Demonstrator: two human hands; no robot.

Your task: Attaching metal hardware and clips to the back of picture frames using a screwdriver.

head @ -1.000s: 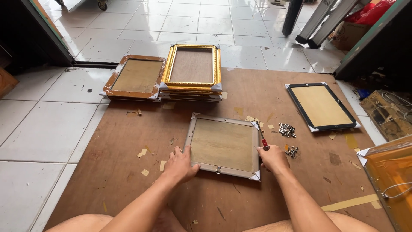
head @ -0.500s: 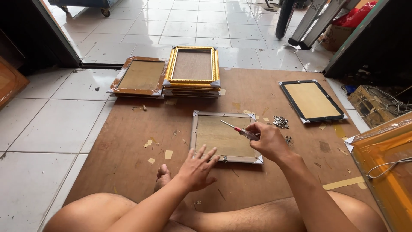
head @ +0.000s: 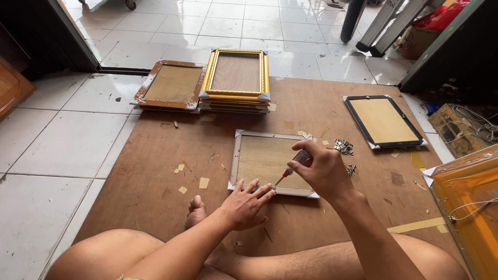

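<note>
On the brown board (head: 155,171) laid over the tiled floor (head: 62,135), a silver frame (head: 234,161) is set face down, its brown backing upward, with white protectors at its corners. A screwdriver (head: 293,165) is gripped in the right hand (head: 324,168) — the fingers are curled tight around its handle, and its tip is pointed down at the frame's near edge. The left hand (head: 245,202) is laid flat beside that tip, fingers spread apart and pressed on the near rail, with nothing clasped in them; a small metal part seems to be pinned under the fingertips, though it is too small to be told for sure.

Just beyond the right hand, a small heap of metal clips (head: 343,147) is scattered on the board, and a black frame (head: 383,122) is placed further right. At the far edge of the board a stack of gold frames (head: 236,78) is piled, and a brown frame (head: 171,84) is set just beside it on the left. Scraps of tape (head: 204,182) are strewn near the silver frame — and an orange panel (head: 472,207) is seen at the right edge.
</note>
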